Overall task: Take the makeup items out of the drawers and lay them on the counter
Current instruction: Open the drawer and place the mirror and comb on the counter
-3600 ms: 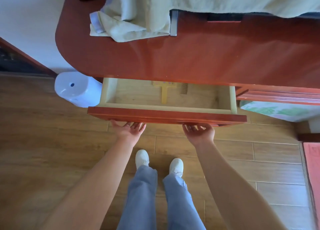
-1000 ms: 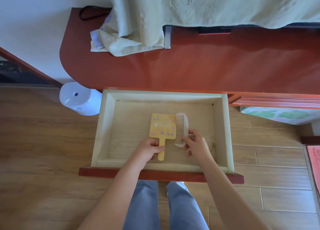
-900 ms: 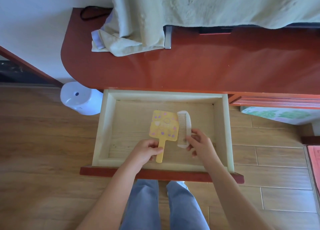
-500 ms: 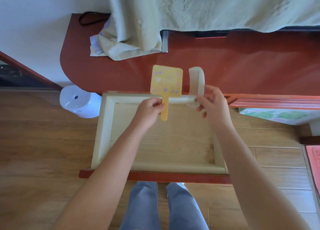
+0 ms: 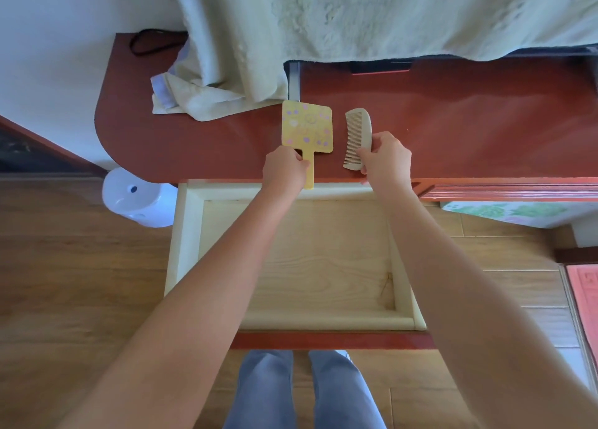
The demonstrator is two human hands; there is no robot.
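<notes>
- Near the front edge of the table [image 5: 469, 121], just beyond the open drawer [image 5: 184, 234], the left hand [image 5: 284, 171] was clamped round the handle of a yellow hand mirror [image 5: 307, 126]. Its dotted head pointed toward the towel [image 5: 207, 101].
- Just to the right, the right hand [image 5: 386, 158] pinched the near end of a pale comb [image 5: 359, 134], with the teeth facing the mirror. The two items were close but apart.
- Whether either one already rested on the table could not be told.
- Both looked light, thin and stiff. The mirror was probably fragile, so it was best held by the handle and set down flat.
- The comb's fine teeth could snap, so its solid spine seemed the safer hold.
- On the glossy tabletop, both might slide.
</notes>
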